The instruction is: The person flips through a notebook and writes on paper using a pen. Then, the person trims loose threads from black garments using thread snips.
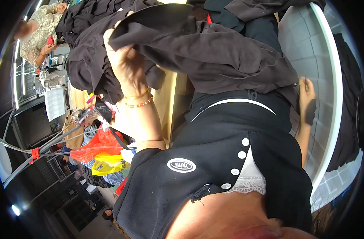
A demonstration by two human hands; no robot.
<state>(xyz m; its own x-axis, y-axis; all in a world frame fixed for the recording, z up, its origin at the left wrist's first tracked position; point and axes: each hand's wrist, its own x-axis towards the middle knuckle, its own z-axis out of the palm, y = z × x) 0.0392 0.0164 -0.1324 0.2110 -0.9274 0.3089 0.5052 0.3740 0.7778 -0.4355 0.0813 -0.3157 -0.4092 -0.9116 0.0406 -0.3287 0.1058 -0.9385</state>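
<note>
While the left hand (126, 65) grips a bunched fold of the dark brown woven-cloth garment (214, 55), fingers curled shut over the cloth at its upper left end, the right hand (307, 97) sits well apart at the cloth's lower right end, and whether it pinches the hem or merely touches it I cannot tell, since the cloth hides its fingertips. The garment hangs in the air between both hands, over the near edge of the pale wooden tabletop (166, 99), with a heap of similar dark clothes (90, 24) lying on the far part of that tabletop. To handle it well, I judge the cloth should be drawn taut between the two hands so seams and folds show, the left grip moved from the bunch to a single edge, and the loose middle kept clear of the heap so it does not snag. A person in a pale lace top (38, 32) works at the far left corner.
</note>
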